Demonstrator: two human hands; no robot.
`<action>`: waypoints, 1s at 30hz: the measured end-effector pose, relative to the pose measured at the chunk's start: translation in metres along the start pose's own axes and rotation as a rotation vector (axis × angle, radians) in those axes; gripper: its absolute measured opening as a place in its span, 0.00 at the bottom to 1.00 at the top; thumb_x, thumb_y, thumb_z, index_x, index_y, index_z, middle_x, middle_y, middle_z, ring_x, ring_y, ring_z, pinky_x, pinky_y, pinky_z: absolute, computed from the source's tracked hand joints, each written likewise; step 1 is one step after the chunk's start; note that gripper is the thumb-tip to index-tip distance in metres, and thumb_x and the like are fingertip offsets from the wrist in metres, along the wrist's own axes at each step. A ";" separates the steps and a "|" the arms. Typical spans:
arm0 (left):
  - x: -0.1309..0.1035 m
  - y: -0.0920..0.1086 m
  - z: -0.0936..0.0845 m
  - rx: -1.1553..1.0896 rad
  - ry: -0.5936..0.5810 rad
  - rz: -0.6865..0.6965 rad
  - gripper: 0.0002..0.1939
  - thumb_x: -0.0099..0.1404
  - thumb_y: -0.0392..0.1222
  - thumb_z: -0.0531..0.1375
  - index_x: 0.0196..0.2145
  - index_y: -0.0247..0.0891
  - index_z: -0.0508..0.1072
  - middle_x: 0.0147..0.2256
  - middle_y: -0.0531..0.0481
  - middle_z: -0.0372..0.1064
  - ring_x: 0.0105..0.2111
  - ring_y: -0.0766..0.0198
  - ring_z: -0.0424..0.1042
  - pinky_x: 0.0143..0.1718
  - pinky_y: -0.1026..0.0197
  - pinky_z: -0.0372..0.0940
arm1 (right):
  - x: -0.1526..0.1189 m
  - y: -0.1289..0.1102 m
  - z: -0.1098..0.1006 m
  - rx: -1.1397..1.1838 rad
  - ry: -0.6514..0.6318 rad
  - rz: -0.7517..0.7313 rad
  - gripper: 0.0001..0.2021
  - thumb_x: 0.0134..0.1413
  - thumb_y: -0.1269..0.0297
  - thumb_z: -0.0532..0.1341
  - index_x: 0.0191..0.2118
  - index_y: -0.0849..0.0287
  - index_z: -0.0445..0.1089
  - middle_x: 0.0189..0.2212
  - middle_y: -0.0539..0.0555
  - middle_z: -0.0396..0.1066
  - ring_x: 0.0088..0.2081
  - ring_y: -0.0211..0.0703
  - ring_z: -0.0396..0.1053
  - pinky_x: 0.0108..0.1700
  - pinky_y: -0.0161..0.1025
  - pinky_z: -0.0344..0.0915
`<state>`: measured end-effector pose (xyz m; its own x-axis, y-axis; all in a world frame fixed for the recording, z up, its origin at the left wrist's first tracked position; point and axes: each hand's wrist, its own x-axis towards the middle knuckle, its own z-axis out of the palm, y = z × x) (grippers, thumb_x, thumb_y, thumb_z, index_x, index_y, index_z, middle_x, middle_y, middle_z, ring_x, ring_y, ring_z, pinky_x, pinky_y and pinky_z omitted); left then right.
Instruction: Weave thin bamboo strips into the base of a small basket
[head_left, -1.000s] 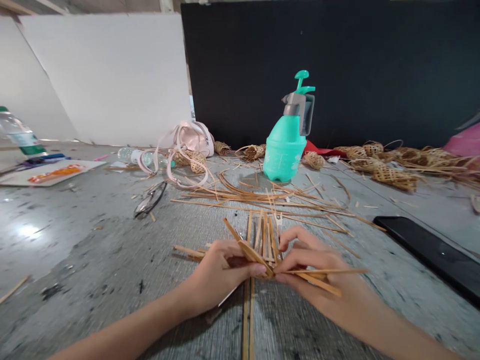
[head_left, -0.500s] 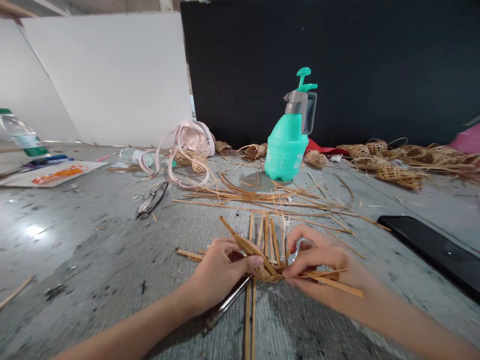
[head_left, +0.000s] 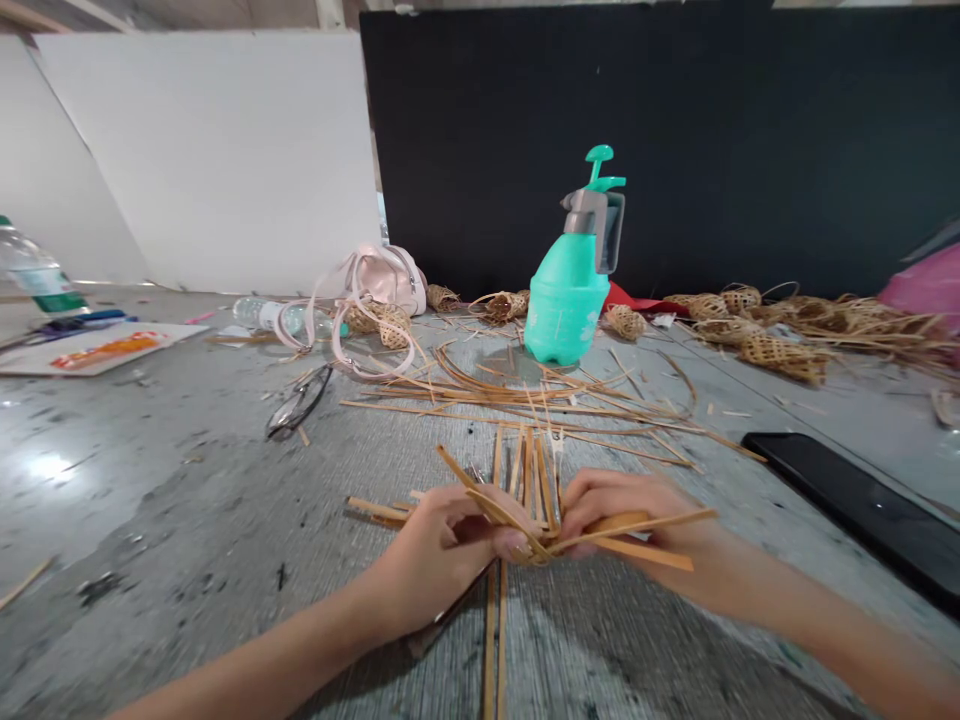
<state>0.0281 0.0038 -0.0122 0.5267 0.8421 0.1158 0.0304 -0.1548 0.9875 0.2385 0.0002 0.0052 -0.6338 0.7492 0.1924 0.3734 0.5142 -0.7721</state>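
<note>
Weaving has been started but looks only partly done. In the head view, a small woven piece (head_left: 538, 552) is held just above the desk (head_left: 225, 580) at lower centre of the frame, between the two hands. By appearance, only the middle has been crossed and interlaced. Long ends are left loose: some fan out toward the middle of the frame, a few stick out at left, two reach down to the bottom edge, and others slant across in front of the right hand (head_left: 649, 505).

The woven piece is gripped by the left hand (head_left: 439, 550), its thumb and fingers pressed together on the left part. The fingers of the right hand are brought together at the right edge, and strips appear to be pinched there, though the exact hold is partly blurred. It is judged that most of the interlacing is left to be done, since no closed wall can be made out and the ends are untrimmed.

Spare strips (head_left: 487, 397) are spread beyond the hands, in front of the green spray bottle (head_left: 564, 305). Woven tubes (head_left: 784, 358), apparently further along, are piled at the right of the frame, behind the phone (head_left: 847, 510).
</note>
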 end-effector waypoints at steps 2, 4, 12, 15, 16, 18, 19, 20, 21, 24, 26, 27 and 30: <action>-0.001 0.000 -0.001 0.013 -0.042 0.010 0.06 0.57 0.33 0.57 0.29 0.32 0.74 0.30 0.47 0.72 0.32 0.61 0.71 0.36 0.62 0.64 | 0.001 0.004 0.001 0.034 0.026 0.014 0.08 0.55 0.63 0.57 0.29 0.58 0.70 0.29 0.51 0.66 0.30 0.37 0.66 0.32 0.35 0.62; -0.001 0.000 -0.002 0.078 -0.088 0.030 0.07 0.58 0.33 0.57 0.30 0.32 0.75 0.31 0.45 0.73 0.33 0.60 0.72 0.37 0.61 0.64 | 0.002 0.010 0.007 0.037 0.077 0.029 0.08 0.53 0.61 0.59 0.28 0.57 0.71 0.27 0.51 0.66 0.29 0.37 0.66 0.29 0.34 0.61; -0.003 0.003 -0.003 0.175 -0.114 0.119 0.09 0.60 0.34 0.55 0.32 0.32 0.76 0.30 0.45 0.74 0.32 0.59 0.73 0.35 0.62 0.66 | 0.004 0.011 0.040 0.143 0.436 0.142 0.08 0.46 0.59 0.63 0.25 0.58 0.68 0.21 0.49 0.66 0.22 0.35 0.65 0.22 0.31 0.60; -0.003 -0.002 -0.002 0.159 -0.086 0.094 0.09 0.59 0.33 0.55 0.31 0.32 0.76 0.31 0.44 0.73 0.33 0.58 0.73 0.34 0.61 0.66 | 0.002 0.006 0.033 0.140 0.306 0.101 0.03 0.48 0.67 0.61 0.26 0.58 0.68 0.25 0.50 0.68 0.27 0.36 0.66 0.27 0.33 0.63; -0.003 -0.004 -0.002 0.150 -0.074 0.090 0.09 0.58 0.33 0.56 0.31 0.32 0.76 0.31 0.44 0.73 0.32 0.58 0.73 0.34 0.62 0.66 | 0.001 0.005 0.029 0.126 0.249 0.082 0.02 0.49 0.70 0.60 0.28 0.58 0.69 0.27 0.51 0.68 0.29 0.37 0.67 0.29 0.34 0.64; -0.004 -0.008 -0.001 0.144 -0.041 0.084 0.07 0.58 0.34 0.57 0.31 0.33 0.76 0.30 0.46 0.73 0.31 0.60 0.72 0.33 0.63 0.66 | -0.001 0.002 0.022 0.093 0.164 0.069 0.03 0.48 0.72 0.60 0.31 0.58 0.69 0.31 0.52 0.68 0.32 0.38 0.67 0.33 0.35 0.66; -0.005 -0.009 -0.001 0.146 -0.022 0.080 0.07 0.57 0.34 0.57 0.31 0.33 0.76 0.29 0.47 0.73 0.30 0.61 0.72 0.32 0.64 0.66 | -0.001 0.001 0.020 0.073 0.141 0.069 0.03 0.48 0.71 0.61 0.31 0.57 0.70 0.33 0.52 0.68 0.34 0.38 0.67 0.35 0.36 0.66; -0.005 -0.010 -0.001 0.149 -0.014 0.077 0.07 0.57 0.33 0.57 0.31 0.34 0.76 0.29 0.47 0.73 0.30 0.62 0.72 0.32 0.65 0.65 | -0.001 0.000 0.019 0.051 0.131 0.071 0.03 0.47 0.71 0.62 0.31 0.57 0.70 0.33 0.52 0.67 0.34 0.38 0.67 0.36 0.36 0.66; -0.005 -0.010 -0.001 0.148 -0.014 0.074 0.07 0.57 0.33 0.57 0.31 0.34 0.76 0.29 0.48 0.73 0.30 0.63 0.72 0.32 0.66 0.65 | -0.001 -0.002 0.020 0.035 0.136 0.076 0.02 0.47 0.69 0.62 0.30 0.57 0.70 0.33 0.52 0.66 0.34 0.38 0.67 0.35 0.36 0.66; -0.004 -0.005 0.000 0.121 -0.008 0.055 0.06 0.57 0.34 0.58 0.31 0.35 0.76 0.29 0.49 0.73 0.31 0.64 0.71 0.33 0.67 0.64 | 0.000 -0.004 0.024 0.035 0.179 0.101 0.04 0.49 0.70 0.59 0.27 0.57 0.70 0.31 0.51 0.64 0.31 0.36 0.66 0.32 0.35 0.65; -0.002 -0.001 0.001 0.114 0.030 0.011 0.05 0.56 0.34 0.59 0.29 0.34 0.76 0.28 0.49 0.73 0.31 0.64 0.71 0.33 0.67 0.64 | -0.001 -0.003 0.027 0.054 0.200 0.109 0.05 0.47 0.73 0.59 0.26 0.57 0.69 0.31 0.50 0.63 0.29 0.35 0.65 0.31 0.34 0.65; 0.000 0.001 0.001 0.117 0.056 -0.019 0.05 0.56 0.34 0.59 0.28 0.33 0.75 0.28 0.49 0.73 0.30 0.64 0.71 0.32 0.67 0.64 | -0.002 -0.001 0.027 0.056 0.203 0.107 0.05 0.46 0.73 0.59 0.26 0.57 0.69 0.31 0.51 0.62 0.29 0.35 0.65 0.30 0.33 0.64; 0.003 0.004 0.000 0.118 0.117 -0.135 0.05 0.55 0.34 0.60 0.24 0.32 0.75 0.25 0.49 0.73 0.27 0.64 0.71 0.29 0.67 0.63 | -0.005 0.009 0.024 0.047 0.180 0.071 0.04 0.46 0.72 0.61 0.26 0.57 0.70 0.31 0.51 0.62 0.31 0.37 0.64 0.30 0.34 0.64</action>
<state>0.0302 0.0060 -0.0083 0.4089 0.9126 0.0014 0.1974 -0.0900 0.9762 0.2287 -0.0091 -0.0169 -0.4741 0.8474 0.2389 0.3781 0.4410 -0.8140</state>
